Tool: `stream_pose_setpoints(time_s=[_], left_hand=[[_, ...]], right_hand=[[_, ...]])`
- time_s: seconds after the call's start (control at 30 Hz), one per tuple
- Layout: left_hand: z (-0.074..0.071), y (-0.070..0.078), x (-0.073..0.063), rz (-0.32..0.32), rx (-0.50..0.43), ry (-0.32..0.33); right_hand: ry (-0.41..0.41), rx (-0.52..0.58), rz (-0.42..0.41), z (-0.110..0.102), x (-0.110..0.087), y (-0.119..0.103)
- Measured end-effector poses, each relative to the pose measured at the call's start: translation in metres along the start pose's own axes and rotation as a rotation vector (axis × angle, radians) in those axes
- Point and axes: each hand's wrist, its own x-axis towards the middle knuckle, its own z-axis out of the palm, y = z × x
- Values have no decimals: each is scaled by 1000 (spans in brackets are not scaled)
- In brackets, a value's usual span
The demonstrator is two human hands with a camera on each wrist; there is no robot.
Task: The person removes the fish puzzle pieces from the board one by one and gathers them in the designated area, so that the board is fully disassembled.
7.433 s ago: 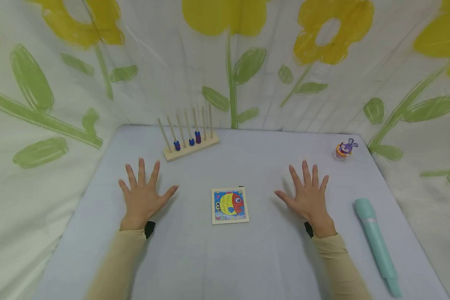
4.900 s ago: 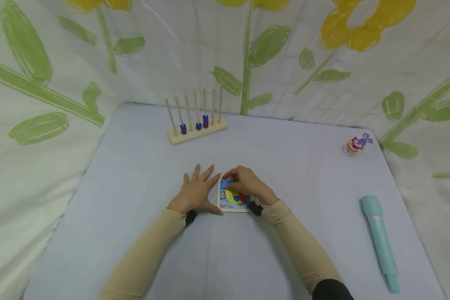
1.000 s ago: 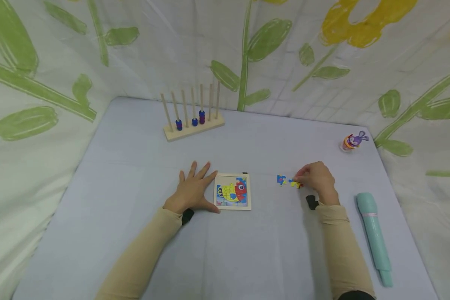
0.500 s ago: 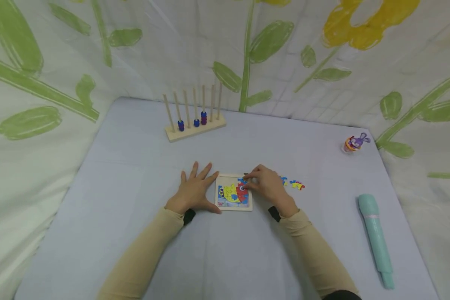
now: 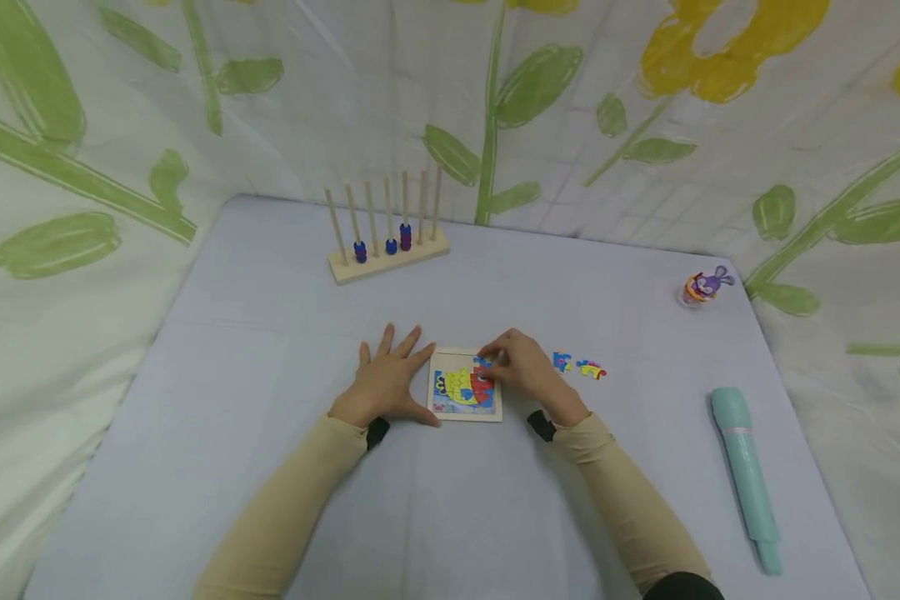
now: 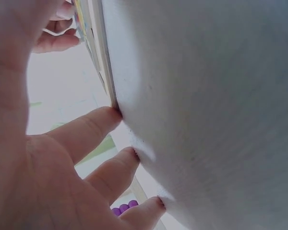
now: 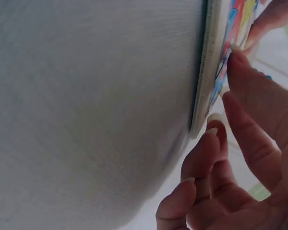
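A square wooden jigsaw puzzle [image 5: 461,390] with a yellow and red fish lies mid-table, the top strip of its tray bare at left and centre. Spread around its left edge, my left hand [image 5: 386,379] has straight fingers, the index and thumb at the frame's corners. In the left wrist view an index fingertip [image 6: 114,114] meets the frame. My right hand [image 5: 528,367] bends over the upper right corner, thumb and index pinching a blue puzzle piece [image 5: 482,361] there. The right wrist view shows the thumb [image 7: 240,60] on the puzzle's face. Two loose pieces, one blue [image 5: 562,362], one yellow [image 5: 591,369], lie to the right.
A wooden peg abacus [image 5: 390,262] with blue and purple beads stands at the back left. At the back right sits a purple rabbit toy [image 5: 705,286]. A mint-green wand-shaped thing [image 5: 746,479] lies along the right side. A flower-printed cloth hangs behind.
My right hand has come back left from the loose pieces to the puzzle's upper right corner, leaving the yellow piece beside the blue one. The left hand has stayed at the frame.
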Motion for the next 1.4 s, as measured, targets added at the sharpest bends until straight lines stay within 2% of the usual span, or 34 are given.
stream_pose_setpoints(time_s=[0.17, 0.37, 0.47, 0.67, 0.9, 1.3, 1.4], left_hand=[[1, 0, 1, -1, -2, -4], [1, 0, 1, -3, 2, -8], [1, 0, 1, -2, 3, -12], [2, -1, 2, 5, 4, -13], [-1, 1, 1, 9, 9, -6], [-1, -1, 0, 16, 3, -12], [0, -2, 1, 9, 3, -20]], right_hand=[[11, -22, -7, 0, -1, -3], [61, -216, -14, 0, -4, -5], [64, -240, -31, -1, -6, -4], [22, -182, -39, -1, -8, -4], [-52, 8, 40, -2, 0, -3], [-79, 77, 63, -8, 5, -6], [-77, 81, 45, -10, 6, -5]])
